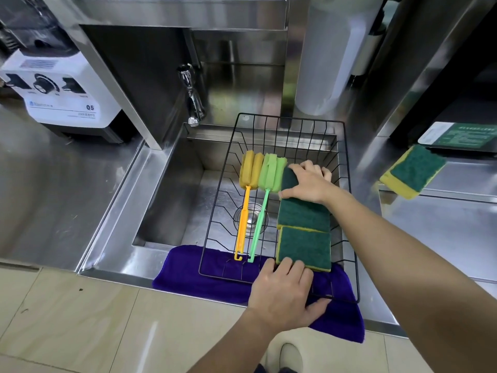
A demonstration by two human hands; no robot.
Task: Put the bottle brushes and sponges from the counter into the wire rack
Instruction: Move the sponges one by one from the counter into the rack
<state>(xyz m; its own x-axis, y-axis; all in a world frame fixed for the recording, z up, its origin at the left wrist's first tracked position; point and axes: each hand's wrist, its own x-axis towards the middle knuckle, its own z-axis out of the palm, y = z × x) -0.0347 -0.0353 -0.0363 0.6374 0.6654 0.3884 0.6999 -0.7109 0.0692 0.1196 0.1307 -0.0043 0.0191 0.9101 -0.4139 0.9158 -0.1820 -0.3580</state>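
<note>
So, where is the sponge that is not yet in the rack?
The last sponge lies on the right counter, beside a green card.

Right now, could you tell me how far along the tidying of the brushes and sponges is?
Nearly done. The orange bottle brush and green bottle brush already lie in the wire rack, with two scouring sponges beside them. The right hand is setting a third sponge at the rack's far end, while the left hand grips the near rim. One sponge remains on the counter.
</note>
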